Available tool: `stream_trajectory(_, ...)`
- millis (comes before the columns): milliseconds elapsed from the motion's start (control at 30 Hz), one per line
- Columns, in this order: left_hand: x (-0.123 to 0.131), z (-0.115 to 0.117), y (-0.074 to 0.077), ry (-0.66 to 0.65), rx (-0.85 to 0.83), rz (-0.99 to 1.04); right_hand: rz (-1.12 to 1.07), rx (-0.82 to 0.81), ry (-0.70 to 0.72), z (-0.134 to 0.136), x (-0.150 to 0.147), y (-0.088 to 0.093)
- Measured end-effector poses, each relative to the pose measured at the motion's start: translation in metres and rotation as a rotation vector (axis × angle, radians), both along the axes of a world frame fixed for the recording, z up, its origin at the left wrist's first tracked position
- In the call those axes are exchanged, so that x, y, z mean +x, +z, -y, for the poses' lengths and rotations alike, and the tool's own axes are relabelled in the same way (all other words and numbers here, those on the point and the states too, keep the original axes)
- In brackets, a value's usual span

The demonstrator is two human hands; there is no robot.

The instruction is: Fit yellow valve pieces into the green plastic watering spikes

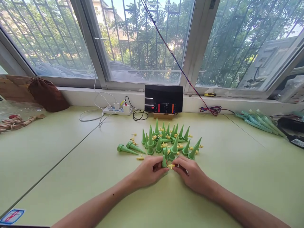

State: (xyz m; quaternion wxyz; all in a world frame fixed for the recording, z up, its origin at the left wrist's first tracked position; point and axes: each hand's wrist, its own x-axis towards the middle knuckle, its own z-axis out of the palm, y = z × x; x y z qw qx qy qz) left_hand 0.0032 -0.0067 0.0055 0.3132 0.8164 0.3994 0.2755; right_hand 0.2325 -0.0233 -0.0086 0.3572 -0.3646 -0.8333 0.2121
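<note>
My left hand is closed around a green plant watering spike, its pointed tip upward. Pinched in the fingertips of my right hand is a small yellow T-shaped valve, close beside the spike. Whether the two parts touch I cannot tell. Just beyond both hands lies a cluster of green spikes, many upright on their caps and some on their sides. Yellow valves are scattered among them, with one loose valve left of the cluster. Two spikes lie flat at the left, one of them the nearer spike.
A phone with a timer leans on a dark tablet at the back. Left of it is a power strip with cables. A brown pouch sits far left; teal plastic strips lie right.
</note>
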Motion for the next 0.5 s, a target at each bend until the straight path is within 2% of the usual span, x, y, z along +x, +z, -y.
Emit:
stream_trajectory(233,0.001,0.000,0.003,-0.028,0.013,-0.025,0.044,-0.013,0.014,0.000,-0.002,-0.007)
stream_trajectory(500,-0.002,0.001,-0.003,-0.066,0.022,-0.084,0.063,-0.026,0.010,-0.001,-0.001,-0.012)
